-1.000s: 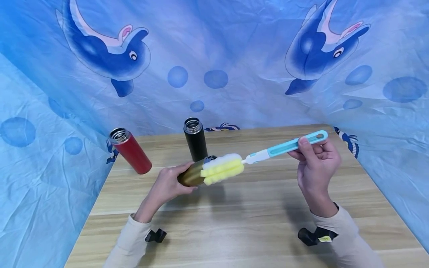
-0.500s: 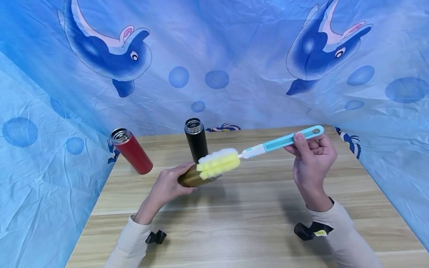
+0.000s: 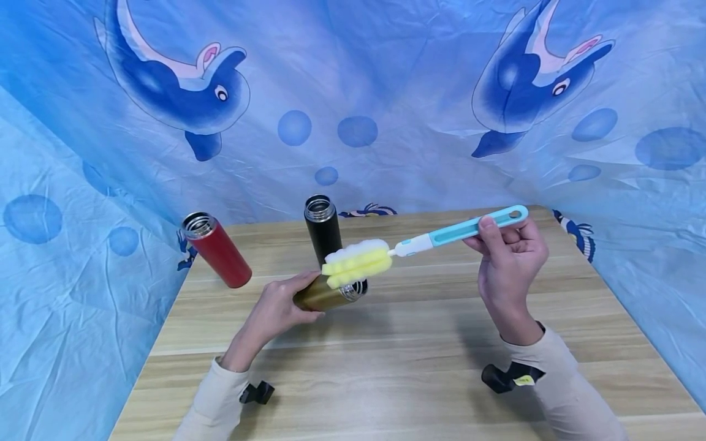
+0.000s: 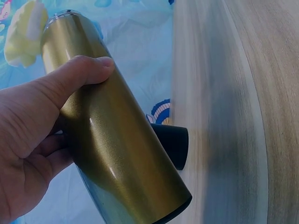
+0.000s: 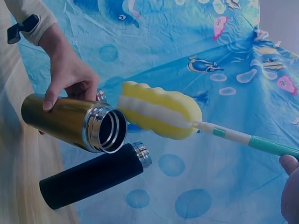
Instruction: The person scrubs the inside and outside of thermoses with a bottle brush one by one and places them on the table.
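My left hand [image 3: 284, 301] grips a gold vacuum flask [image 4: 112, 126], thumb across its side. The flask is tilted, its lidless steel mouth [image 5: 110, 129] pointing right in the head view. In my right hand [image 3: 510, 269] is a bottle brush [image 3: 358, 262], pinched by its turquoise handle [image 3: 469, 228]. The brush's yellow and white sponge head lies outside the flask, close to the mouth and overlapping it in the head view. Just behind stands a black flask [image 3: 323, 231], upright and lidless, partly hidden by the sponge. Only the right thumb [image 5: 290, 179] shows in the right wrist view.
A red flask [image 3: 220, 254], open at the top, stands at the left back of the wooden table [image 3: 386, 380]. A blue curtain [image 3: 408, 141] printed with dolphins hangs behind and along both sides.
My right hand has moved left and slightly up, carrying the brush; its sponge has risen off the flask's mouth, which now shows. The mouth end of the gold flask has swung down a little.
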`<state>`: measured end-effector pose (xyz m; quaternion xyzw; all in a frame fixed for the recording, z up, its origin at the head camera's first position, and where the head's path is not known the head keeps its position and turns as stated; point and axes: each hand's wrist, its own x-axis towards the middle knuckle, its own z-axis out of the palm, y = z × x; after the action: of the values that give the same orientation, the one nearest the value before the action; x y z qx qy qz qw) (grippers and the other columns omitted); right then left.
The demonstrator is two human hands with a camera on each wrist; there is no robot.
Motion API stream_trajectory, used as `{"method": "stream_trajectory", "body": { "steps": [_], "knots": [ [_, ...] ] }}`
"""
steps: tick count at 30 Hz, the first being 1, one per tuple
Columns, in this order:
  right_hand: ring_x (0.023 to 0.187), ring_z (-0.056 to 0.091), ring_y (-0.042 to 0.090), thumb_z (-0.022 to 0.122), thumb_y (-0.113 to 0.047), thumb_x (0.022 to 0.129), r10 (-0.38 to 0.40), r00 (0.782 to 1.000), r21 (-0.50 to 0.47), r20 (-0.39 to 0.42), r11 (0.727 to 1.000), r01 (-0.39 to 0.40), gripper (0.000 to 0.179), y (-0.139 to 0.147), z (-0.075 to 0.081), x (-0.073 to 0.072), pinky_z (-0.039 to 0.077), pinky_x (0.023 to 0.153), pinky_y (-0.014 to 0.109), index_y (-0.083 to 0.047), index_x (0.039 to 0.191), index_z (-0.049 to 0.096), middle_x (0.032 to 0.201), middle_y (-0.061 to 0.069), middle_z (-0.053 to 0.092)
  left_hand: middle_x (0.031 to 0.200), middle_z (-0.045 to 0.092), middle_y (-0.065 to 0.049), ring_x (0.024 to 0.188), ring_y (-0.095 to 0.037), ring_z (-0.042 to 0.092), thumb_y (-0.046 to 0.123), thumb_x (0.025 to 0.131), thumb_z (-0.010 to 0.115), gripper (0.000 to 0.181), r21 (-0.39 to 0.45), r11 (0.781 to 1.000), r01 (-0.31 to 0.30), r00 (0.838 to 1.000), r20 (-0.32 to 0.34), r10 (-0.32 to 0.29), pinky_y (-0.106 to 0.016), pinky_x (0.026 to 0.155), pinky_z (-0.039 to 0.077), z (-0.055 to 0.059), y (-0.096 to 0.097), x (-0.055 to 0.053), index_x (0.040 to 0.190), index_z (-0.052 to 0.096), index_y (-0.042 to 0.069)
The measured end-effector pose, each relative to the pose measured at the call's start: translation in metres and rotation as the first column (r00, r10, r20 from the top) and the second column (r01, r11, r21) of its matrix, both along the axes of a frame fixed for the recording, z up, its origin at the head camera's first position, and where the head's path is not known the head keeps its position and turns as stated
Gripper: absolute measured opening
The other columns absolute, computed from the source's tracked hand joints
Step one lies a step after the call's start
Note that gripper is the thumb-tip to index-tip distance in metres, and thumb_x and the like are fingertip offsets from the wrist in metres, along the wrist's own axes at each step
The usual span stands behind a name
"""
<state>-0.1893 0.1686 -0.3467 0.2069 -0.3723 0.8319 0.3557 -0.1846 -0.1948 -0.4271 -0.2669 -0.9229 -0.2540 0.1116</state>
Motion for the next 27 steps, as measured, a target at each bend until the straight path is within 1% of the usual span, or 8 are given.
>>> {"method": "stream_trajectory", "body": {
  "steps": [5,11,17,21,27],
  "knots": [
    [0.074,0.076,0.029,0.062,0.021,0.089,-0.016,1.000,0.005,0.012,1.000,0.016,0.011,0.001,-0.002,-0.001,0.061,0.065,0.034,0.019,0.098,0.056,0.083,0.024,0.071,0.133,0.067,-0.014,0.104,-0.027,0.072,0.026,0.069,0.097,0.079,0.001,1.000,0.000,1.000,0.008,0.000,-0.043,0.086,0.061,0.001,0.001,0.001,0.138,0.064,0.006],
    [0.074,0.076,0.029,0.063,0.019,0.089,-0.037,0.999,0.001,0.031,0.999,0.037,0.011,0.003,-0.006,-0.003,0.061,0.065,0.034,0.018,0.097,0.056,0.082,0.024,0.070,0.131,0.069,-0.014,0.102,-0.025,0.073,0.028,0.069,0.097,0.078,-0.007,1.000,0.008,1.000,-0.008,-0.008,-0.040,0.082,0.062,-0.001,0.001,0.002,0.136,0.065,0.005],
    [0.073,0.076,0.029,0.066,0.017,0.088,-0.084,0.996,0.014,0.038,0.996,0.083,0.014,0.007,-0.010,-0.005,0.061,0.066,0.035,0.019,0.098,0.057,0.082,0.024,0.070,0.131,0.069,-0.014,0.100,-0.025,0.073,0.028,0.068,0.097,0.078,-0.003,1.000,0.008,1.000,-0.007,-0.008,-0.040,0.081,0.062,-0.001,0.001,0.002,0.136,0.065,0.004],
    [0.076,0.076,0.029,0.065,0.018,0.088,-0.111,0.993,0.042,0.043,0.993,0.109,0.014,0.010,-0.012,-0.005,0.061,0.068,0.036,0.019,0.100,0.057,0.084,0.025,0.070,0.130,0.069,-0.014,0.100,-0.026,0.073,0.027,0.068,0.097,0.078,0.003,1.000,0.000,1.000,-0.003,0.000,-0.041,0.082,0.062,-0.002,0.001,0.002,0.136,0.065,0.005],
    [0.076,0.076,0.030,0.064,0.019,0.088,-0.119,0.992,0.047,0.033,0.992,0.118,0.014,0.012,-0.013,-0.005,0.061,0.069,0.036,0.019,0.100,0.057,0.086,0.026,0.071,0.131,0.069,-0.014,0.102,-0.028,0.073,0.027,0.068,0.097,0.079,0.022,0.999,-0.025,1.000,0.008,0.025,-0.044,0.084,0.062,0.000,0.000,0.002,0.137,0.064,0.005]
  ]
}}
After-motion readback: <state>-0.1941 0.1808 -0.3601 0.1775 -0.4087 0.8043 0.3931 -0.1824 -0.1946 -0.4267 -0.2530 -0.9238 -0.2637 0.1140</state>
